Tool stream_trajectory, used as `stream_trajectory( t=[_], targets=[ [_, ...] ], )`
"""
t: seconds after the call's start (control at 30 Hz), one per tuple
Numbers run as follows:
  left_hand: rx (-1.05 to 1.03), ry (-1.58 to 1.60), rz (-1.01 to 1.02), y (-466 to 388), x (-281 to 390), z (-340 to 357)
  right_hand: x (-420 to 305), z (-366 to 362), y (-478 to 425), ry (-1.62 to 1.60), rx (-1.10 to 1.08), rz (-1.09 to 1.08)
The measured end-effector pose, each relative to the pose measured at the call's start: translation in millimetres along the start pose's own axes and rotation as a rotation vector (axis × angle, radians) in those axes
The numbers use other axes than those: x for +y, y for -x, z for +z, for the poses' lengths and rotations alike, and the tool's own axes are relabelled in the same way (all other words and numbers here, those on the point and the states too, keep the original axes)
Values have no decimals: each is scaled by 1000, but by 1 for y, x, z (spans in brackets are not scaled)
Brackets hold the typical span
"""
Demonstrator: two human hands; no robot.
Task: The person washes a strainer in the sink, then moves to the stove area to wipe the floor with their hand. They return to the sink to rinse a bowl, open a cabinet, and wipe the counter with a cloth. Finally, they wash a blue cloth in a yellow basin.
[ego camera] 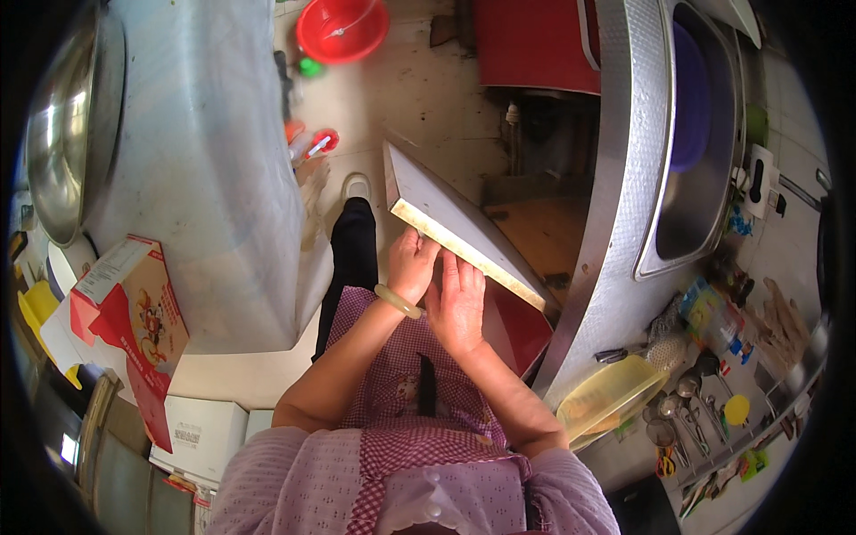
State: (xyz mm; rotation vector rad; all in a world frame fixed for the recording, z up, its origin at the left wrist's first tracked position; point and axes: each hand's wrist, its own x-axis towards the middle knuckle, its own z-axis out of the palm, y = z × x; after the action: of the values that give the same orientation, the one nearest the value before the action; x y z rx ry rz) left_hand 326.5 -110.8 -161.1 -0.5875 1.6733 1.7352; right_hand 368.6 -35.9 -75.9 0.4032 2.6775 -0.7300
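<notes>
A cabinet door or drawer with a grey inner face and a worn, yellowed edge stands out at a slant under the steel counter. My left hand, below a pale bangle, is at its near side with the fingertips by the edge. Beside it, my right hand lies with extended fingers against the same side. The fingertips of both are partly hidden, so a grip cannot be made out. Part of a red glossy panel shows below the edge. To the right, the cabinet's lower interior is exposed.
The steel counter with a sink runs along the right, a yellowish plastic basket near its end. A covered table stands left, bearing a metal basin and a red box. A red basin is on the floor ahead.
</notes>
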Motion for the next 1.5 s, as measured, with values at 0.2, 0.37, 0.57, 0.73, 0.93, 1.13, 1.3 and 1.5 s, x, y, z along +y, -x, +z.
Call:
stream_trajectory(
  t=[0.2,0.37,0.57,0.73,0.93,1.13,1.3,1.5],
  targets=[
    [-1,46,-6,10,18,-3,-15,-31,0,-5,3,-113],
    [-15,84,-77,13,7,-9,-13,-54,-13,-146,212,-216],
    [-37,60,-44,21,4,-16,16,-48,-46,-273,187,6],
    [-41,133,-65,25,-16,-18,93,-17,-138,-1022,426,312],
    [-32,161,-63,28,-3,-18,153,-47,-272,-966,880,529],
    [-46,77,-61,27,8,-19,193,-50,-313,-1083,973,291],
    [-24,-98,-2,27,4,-22,212,-49,-315,-839,1016,344],
    [44,95,-3,27,-5,-13,197,-50,-312,-835,1009,307]
  ],
)
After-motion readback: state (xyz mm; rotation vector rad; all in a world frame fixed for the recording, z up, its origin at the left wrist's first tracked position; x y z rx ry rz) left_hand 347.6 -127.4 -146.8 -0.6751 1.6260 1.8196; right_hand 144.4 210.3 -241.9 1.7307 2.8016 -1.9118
